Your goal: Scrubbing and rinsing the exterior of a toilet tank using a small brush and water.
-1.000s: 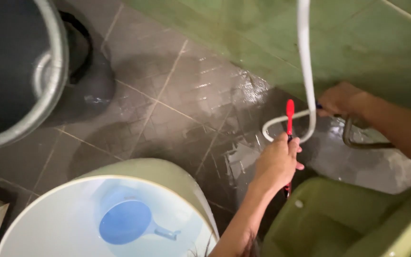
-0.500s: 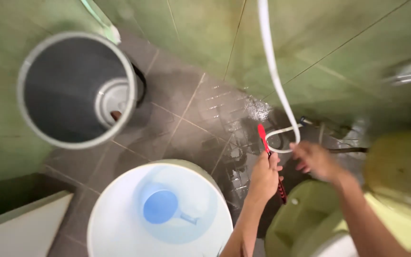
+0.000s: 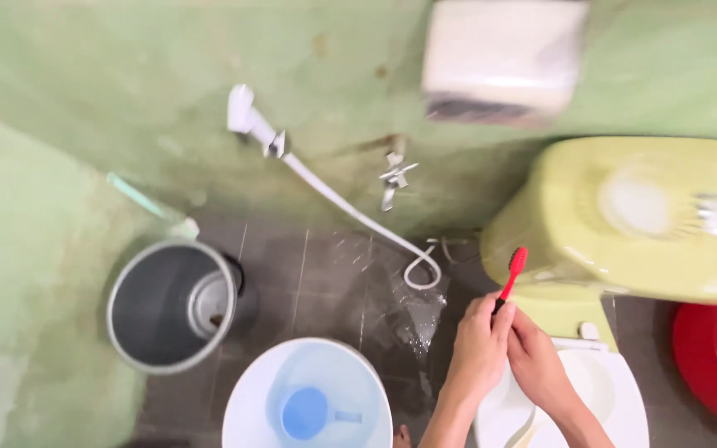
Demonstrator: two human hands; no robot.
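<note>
Overhead, looking down into a small bathroom with green walls (image 3: 85,75) and a dark, wet tiled floor (image 3: 325,274). Beyond the hands and to their right stands a yellow-green toilet tank (image 3: 641,224); its white seat (image 3: 624,398) lies directly beneath the hands. Above the tank, a white box (image 3: 504,54) hangs on the wall. To the left of the hands sits a white bucket (image 3: 246,406) of water with a blue scoop (image 3: 309,412) floating in it, and farther left a grey metal bin (image 3: 172,307). A red tub (image 3: 715,365) shows far right of the hands. A white spray hose (image 3: 334,199) runs down the wall from its nozzle to a loop on the floor just beyond the hands.

Both hands meet over the toilet seat. The left hand (image 3: 479,348) is closed around the lower handle of a red toothbrush (image 3: 510,274), which points up and away toward the tank. The right hand (image 3: 537,361) touches the left, fingers curled at the handle's base; whether it grips the handle cannot be told.

The toothbrush looks light, thin and rigid, probably slippery if wet. It is best held along the handle, away from the bristled head.
</note>
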